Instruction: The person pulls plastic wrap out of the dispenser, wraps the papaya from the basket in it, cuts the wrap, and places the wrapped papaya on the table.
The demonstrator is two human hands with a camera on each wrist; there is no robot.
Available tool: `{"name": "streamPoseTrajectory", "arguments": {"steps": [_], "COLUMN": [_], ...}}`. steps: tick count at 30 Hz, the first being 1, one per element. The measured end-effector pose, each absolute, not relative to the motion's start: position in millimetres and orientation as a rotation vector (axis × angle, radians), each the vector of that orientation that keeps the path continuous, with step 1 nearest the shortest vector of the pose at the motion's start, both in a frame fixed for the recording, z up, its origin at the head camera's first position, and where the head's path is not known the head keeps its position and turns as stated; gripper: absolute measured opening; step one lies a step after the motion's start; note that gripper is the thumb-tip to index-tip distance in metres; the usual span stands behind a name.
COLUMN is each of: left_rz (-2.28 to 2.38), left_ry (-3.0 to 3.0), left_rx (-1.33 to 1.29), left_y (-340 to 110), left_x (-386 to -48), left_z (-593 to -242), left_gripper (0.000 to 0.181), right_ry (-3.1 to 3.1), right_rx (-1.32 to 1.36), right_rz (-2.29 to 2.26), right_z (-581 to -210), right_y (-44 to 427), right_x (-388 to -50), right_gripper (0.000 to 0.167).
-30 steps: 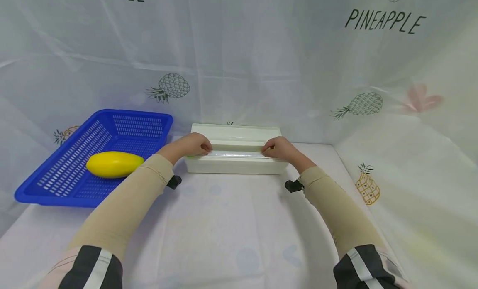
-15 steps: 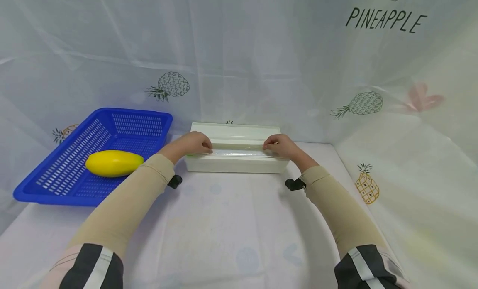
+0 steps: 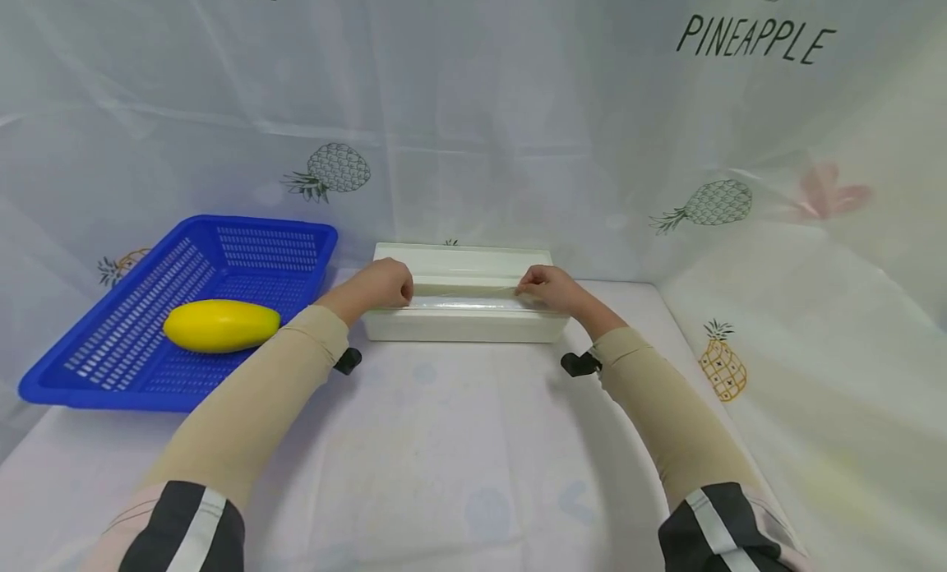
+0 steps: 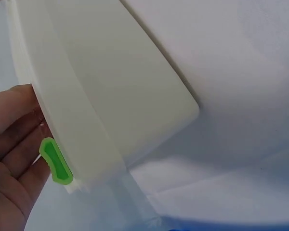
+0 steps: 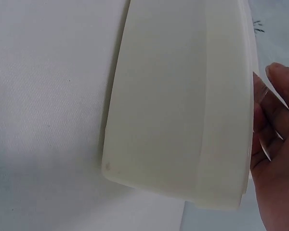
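A long white box (image 3: 466, 326) stands at the back of the table with its lid (image 3: 464, 260) raised behind it. Clear film (image 3: 466, 303) stretches along its opening. At the box's left end my left hand (image 3: 379, 288) pinches the film with curled fingers; the left wrist view has this hand (image 4: 14, 139) beside a green slider (image 4: 57, 161) on the box edge. Over the right end, my right hand (image 3: 553, 291) pinches the film too. Glossy film (image 5: 261, 92) shows between the thumb and fingers of the right hand (image 5: 277, 130) in the right wrist view.
To the left of the box sits a blue perforated basket (image 3: 111, 399), holding a yellow oblong object (image 3: 220, 325). A pale curtain (image 3: 473, 103) printed with pineapples hangs directly behind the box and along the right side.
The head view has shifted slightly. My left fingers look a little more curled at the box's left end; my right hand has moved only slightly. Box and basket stay in place.
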State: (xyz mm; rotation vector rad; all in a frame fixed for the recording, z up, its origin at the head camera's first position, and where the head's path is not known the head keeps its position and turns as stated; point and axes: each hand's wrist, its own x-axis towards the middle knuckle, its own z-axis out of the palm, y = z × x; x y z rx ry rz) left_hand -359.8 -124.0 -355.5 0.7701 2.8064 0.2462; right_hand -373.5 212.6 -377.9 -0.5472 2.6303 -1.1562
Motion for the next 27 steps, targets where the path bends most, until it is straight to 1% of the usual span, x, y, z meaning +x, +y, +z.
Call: {"name": "streamPoseTrajectory", "arguments": {"steps": [5,14,21,27], "left_rz": [0.263,0.397,0.517,0.518], "left_ry": [2.817,2.797,2.749,2.745], "left_rx": [0.755,0.655,0.586,0.589], "left_y": [-129.7,-135.0,-137.6,-136.5], "left_x": [-357.3,-360.0,-362.0,-357.5], "left_z": [-351.5,-333.3,-329.6,-326.3], "left_gripper": [0.008,0.01,0.012,0.013], "right_ry": [2.619,2.622,2.605,2.594], "right_rx": [-0.573,-0.562,-0.583,-0.621], "right_rz": [-1.18,-1.167,-1.173,-1.084], "right_z": [-378.1,-378.0,-370.7,-365.4], "right_y": [212.1,210.7,209.6,216.2], "right_x": [-372.8,-372.6,-368.4,-367.9], "right_gripper": [0.016,0.015,0.015,0.016]}}
